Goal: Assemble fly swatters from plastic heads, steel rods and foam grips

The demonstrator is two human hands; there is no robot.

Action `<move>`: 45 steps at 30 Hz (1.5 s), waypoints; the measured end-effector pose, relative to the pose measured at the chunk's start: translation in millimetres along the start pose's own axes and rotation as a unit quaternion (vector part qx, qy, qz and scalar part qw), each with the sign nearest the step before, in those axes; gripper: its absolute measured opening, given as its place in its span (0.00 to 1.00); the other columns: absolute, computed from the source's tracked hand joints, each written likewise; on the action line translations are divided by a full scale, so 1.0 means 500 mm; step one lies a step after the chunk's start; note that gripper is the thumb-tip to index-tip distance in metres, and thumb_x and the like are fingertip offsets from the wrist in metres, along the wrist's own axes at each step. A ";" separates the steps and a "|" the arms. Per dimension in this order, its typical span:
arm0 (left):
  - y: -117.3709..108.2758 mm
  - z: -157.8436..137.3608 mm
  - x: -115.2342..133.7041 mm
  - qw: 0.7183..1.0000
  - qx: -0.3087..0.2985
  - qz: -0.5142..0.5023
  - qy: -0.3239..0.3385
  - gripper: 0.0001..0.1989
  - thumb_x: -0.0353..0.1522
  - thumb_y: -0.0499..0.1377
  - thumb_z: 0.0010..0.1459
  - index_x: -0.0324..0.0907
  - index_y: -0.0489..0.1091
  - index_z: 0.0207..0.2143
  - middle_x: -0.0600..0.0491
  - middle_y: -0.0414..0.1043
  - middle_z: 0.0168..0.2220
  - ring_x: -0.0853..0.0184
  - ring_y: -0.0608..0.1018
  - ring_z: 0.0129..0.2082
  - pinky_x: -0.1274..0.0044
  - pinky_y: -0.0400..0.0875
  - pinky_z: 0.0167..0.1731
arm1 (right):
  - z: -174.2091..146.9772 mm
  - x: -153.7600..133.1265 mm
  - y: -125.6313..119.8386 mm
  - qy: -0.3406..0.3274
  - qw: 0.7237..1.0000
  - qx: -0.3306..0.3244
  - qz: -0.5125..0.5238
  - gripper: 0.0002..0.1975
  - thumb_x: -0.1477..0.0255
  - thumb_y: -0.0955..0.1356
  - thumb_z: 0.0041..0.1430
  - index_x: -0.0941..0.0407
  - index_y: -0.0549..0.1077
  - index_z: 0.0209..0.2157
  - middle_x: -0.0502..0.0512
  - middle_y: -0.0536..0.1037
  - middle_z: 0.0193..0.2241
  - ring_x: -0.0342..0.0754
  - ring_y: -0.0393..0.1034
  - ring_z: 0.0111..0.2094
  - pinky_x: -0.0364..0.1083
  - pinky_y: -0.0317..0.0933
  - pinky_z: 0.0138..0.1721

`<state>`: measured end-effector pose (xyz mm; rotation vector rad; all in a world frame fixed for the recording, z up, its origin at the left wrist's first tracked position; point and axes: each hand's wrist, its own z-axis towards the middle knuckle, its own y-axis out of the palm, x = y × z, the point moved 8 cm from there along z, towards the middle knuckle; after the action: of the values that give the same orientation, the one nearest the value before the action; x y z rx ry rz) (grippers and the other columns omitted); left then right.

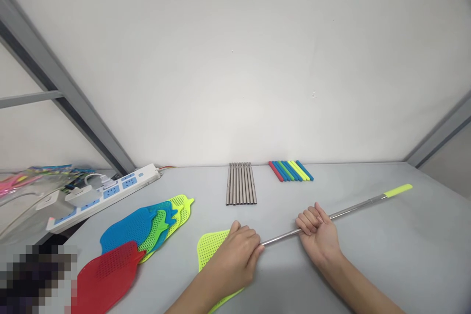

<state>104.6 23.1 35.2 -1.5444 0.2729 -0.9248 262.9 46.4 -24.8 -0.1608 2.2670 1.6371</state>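
Note:
A fly swatter with a yellow-green perforated head [210, 245], a telescopic metal rod [353, 209] and a yellow-green grip [398, 190] stretches across the front of the table, its rod extended. My left hand [241, 252] is closed where the rod meets the head, covering that joint and part of the head. Around the middle of the rod, my right hand [319, 233] is wrapped with its palm turned up. Beyond my hands lies a row of several metal rods [241, 184], and to their right a row of several coloured grips [291, 170].
At the left, several swatter heads overlap: red [110, 274], blue [127, 228], green and yellow. Behind them a white power strip [110, 196] with plugs and cables runs along the table's left edge, beside plastic bags [33, 184]. A white wall [235, 68] backs the grey table [412, 255].

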 end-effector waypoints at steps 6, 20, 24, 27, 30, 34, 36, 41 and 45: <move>0.005 -0.001 -0.001 1.000 -0.003 -0.018 -0.002 0.12 0.30 0.41 0.57 0.41 0.56 0.22 0.57 0.60 0.24 0.71 0.65 0.28 0.72 0.51 0.40 | -0.004 0.011 0.001 0.008 1.000 0.003 0.004 0.19 0.70 0.62 0.50 0.56 0.46 0.15 0.42 0.41 0.12 0.37 0.36 0.13 0.40 0.39 0.12; -0.028 0.011 -0.009 0.998 0.028 0.039 0.030 0.13 0.30 0.43 0.56 0.40 0.56 0.20 0.56 0.60 0.21 0.70 0.63 0.25 0.74 0.54 0.32 | -0.009 0.045 0.009 0.061 0.998 -0.004 -0.004 0.15 0.74 0.63 0.49 0.57 0.53 0.15 0.43 0.48 0.13 0.37 0.46 0.15 0.40 0.51 0.17; -0.054 0.015 -0.025 0.997 0.059 0.050 0.026 0.13 0.31 0.43 0.57 0.40 0.59 0.21 0.55 0.60 0.23 0.70 0.63 0.27 0.74 0.55 0.33 | -0.006 0.044 0.025 0.089 0.993 -0.022 -0.069 0.11 0.72 0.63 0.49 0.57 0.59 0.16 0.47 0.57 0.18 0.39 0.55 0.22 0.43 0.58 0.28; -0.068 0.015 -0.028 0.996 0.076 0.048 0.022 0.12 0.33 0.44 0.57 0.40 0.60 0.22 0.55 0.59 0.25 0.69 0.63 0.29 0.74 0.57 0.33 | -0.009 0.030 0.044 0.076 0.986 -0.052 -0.142 0.09 0.71 0.63 0.50 0.58 0.63 0.19 0.49 0.60 0.21 0.41 0.58 0.26 0.44 0.58 0.32; -0.083 0.014 -0.027 0.994 0.100 0.038 0.019 0.11 0.33 0.45 0.56 0.41 0.60 0.23 0.54 0.60 0.29 0.68 0.63 0.32 0.74 0.58 0.34 | -0.014 0.020 0.059 0.065 0.972 -0.083 -0.212 0.09 0.68 0.62 0.50 0.57 0.64 0.21 0.49 0.61 0.22 0.42 0.58 0.26 0.44 0.57 0.28; -0.100 0.011 -0.025 0.992 0.122 0.034 0.021 0.09 0.32 0.45 0.56 0.41 0.60 0.25 0.53 0.61 0.33 0.67 0.63 0.35 0.72 0.58 0.37 | -0.020 0.015 0.062 0.055 0.960 -0.090 -0.258 0.10 0.66 0.62 0.49 0.57 0.65 0.21 0.49 0.61 0.22 0.41 0.55 0.21 0.43 0.54 0.23; -0.107 0.010 -0.026 0.991 0.130 0.035 0.020 0.09 0.31 0.45 0.56 0.41 0.61 0.25 0.53 0.61 0.34 0.67 0.63 0.37 0.72 0.57 0.39 | -0.021 0.018 0.062 0.059 0.958 -0.092 -0.266 0.10 0.66 0.62 0.49 0.57 0.65 0.21 0.49 0.61 0.21 0.41 0.55 0.20 0.43 0.53 0.23; -0.118 0.006 -0.025 0.988 0.147 0.045 0.020 0.08 0.30 0.46 0.55 0.41 0.62 0.25 0.51 0.61 0.38 0.65 0.62 0.42 0.69 0.55 0.44 | -0.019 0.022 0.054 0.068 0.955 -0.077 -0.277 0.09 0.66 0.63 0.47 0.57 0.65 0.21 0.47 0.59 0.16 0.41 0.54 0.18 0.43 0.52 0.22; -0.118 0.006 -0.024 0.986 0.150 0.065 0.019 0.08 0.30 0.46 0.54 0.41 0.62 0.26 0.51 0.60 0.40 0.65 0.61 0.44 0.67 0.50 0.48 | -0.014 0.019 0.048 0.070 0.956 -0.072 -0.276 0.09 0.67 0.63 0.48 0.57 0.65 0.20 0.47 0.57 0.15 0.41 0.53 0.18 0.43 0.51 0.22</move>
<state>79.1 45.8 84.7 -1.2193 0.2459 -0.8507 245.5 48.8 -4.8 -0.8844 1.9413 1.5089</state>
